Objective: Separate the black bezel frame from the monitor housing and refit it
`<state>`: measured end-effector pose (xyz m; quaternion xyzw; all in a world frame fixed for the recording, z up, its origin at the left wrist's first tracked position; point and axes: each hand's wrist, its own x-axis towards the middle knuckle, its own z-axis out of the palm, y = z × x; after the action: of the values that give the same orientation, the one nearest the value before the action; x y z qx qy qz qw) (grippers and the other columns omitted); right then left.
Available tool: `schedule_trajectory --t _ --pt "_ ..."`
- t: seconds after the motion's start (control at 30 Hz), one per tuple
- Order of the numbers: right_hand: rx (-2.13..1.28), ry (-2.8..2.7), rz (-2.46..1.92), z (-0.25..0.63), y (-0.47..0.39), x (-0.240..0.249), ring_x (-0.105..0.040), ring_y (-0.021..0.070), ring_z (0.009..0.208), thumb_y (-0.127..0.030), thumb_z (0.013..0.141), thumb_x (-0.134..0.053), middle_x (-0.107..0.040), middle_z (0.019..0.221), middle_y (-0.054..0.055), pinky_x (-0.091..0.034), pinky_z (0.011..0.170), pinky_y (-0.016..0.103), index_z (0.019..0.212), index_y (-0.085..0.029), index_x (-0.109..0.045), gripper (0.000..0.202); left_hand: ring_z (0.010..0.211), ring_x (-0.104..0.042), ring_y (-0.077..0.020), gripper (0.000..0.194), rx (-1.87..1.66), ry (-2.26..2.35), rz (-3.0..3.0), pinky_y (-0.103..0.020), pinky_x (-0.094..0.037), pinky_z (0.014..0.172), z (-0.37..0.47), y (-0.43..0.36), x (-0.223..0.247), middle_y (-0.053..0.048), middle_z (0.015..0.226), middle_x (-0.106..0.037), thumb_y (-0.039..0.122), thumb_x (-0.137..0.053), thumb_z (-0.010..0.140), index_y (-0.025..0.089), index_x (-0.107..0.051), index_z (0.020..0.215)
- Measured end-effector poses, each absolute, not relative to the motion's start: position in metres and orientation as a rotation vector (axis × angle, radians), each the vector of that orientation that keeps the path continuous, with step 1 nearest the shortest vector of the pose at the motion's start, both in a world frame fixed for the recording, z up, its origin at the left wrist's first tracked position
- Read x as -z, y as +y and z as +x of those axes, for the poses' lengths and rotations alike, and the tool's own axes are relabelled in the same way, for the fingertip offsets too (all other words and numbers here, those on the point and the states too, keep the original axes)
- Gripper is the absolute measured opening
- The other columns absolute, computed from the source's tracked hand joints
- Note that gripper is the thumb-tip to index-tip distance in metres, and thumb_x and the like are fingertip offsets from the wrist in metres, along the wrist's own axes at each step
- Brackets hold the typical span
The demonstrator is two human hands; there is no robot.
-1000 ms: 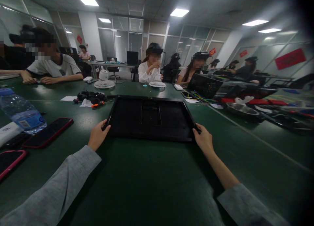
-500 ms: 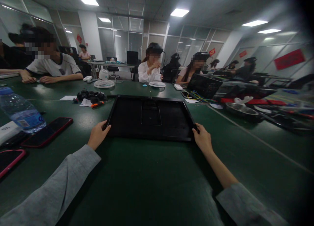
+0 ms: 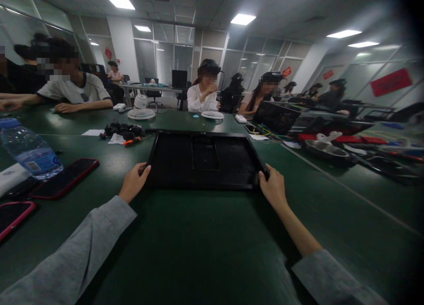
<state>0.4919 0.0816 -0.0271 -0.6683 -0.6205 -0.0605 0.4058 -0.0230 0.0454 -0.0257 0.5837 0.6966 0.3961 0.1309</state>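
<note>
A shallow black monitor casing (image 3: 172, 163) lies face up on the green table, its raised rim around a flat inside with a rectangular recess in the middle. My left hand (image 3: 135, 181) grips its left side near the front corner, thumb over the rim. On the opposite side my right hand (image 3: 273, 186) holds the right front corner in the same manner. Fingers of both hands are partly hidden beyond the rim. I cannot tell whether the casing rests fully on the table or is slightly lifted at the front.
To the left are a water bottle (image 3: 31, 150) and a red-edged phone (image 3: 64, 179). Black cables (image 3: 122, 130) lie beyond the casing. A metal bowl (image 3: 326, 149) and tangled wires crowd the right. Co-workers sit across the table, near a small white fan (image 3: 141, 114).
The casing's far edge sits slightly lower in view and its tilt differs a little; both hands keep their grip. A co-worker's arm at the far left has moved outward.
</note>
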Motion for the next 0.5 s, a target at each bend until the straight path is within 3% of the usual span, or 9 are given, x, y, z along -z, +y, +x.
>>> schedule_trajectory --t 0.17,0.33,0.5 --pt "0.184 -1.587 -1.730 0.484 0.080 0.028 -0.042 0.0366 0.131 -0.046 0.091 -0.043 -0.052 0.137 0.022 -0.036 0.106 0.058 0.138 -0.012 -0.050 0.059 0.096 -0.068 -0.0263 0.059 -1.159 2.020 1.797 -0.040 -0.053 0.084 -0.021 0.045 0.026 -0.014 0.111 -0.070 0.060 -0.045 0.092 0.016 -0.058 0.128" --pt "0.221 -1.637 -1.770 0.472 0.076 0.028 -0.037 0.0387 0.134 -0.050 0.091 -0.044 -0.044 0.145 0.020 -0.037 0.103 0.063 0.142 -0.019 -0.047 0.060 0.121 -0.056 -0.0299 0.056 -1.262 2.091 2.166 -0.048 -0.043 0.101 -0.008 0.036 0.016 -0.015 0.134 -0.058 0.055 -0.046 0.094 0.019 -0.051 0.136" --pt "0.273 -1.760 -1.718 0.462 0.071 0.027 -0.036 0.0376 0.136 -0.054 0.093 -0.039 -0.040 0.149 0.017 -0.035 0.105 0.063 0.146 -0.024 -0.042 0.061 0.131 -0.047 -0.0298 0.061 -0.988 1.983 2.510 -0.051 -0.032 0.109 0.006 0.025 0.009 -0.013 0.146 -0.051 0.057 -0.044 0.095 0.025 -0.040 0.147"
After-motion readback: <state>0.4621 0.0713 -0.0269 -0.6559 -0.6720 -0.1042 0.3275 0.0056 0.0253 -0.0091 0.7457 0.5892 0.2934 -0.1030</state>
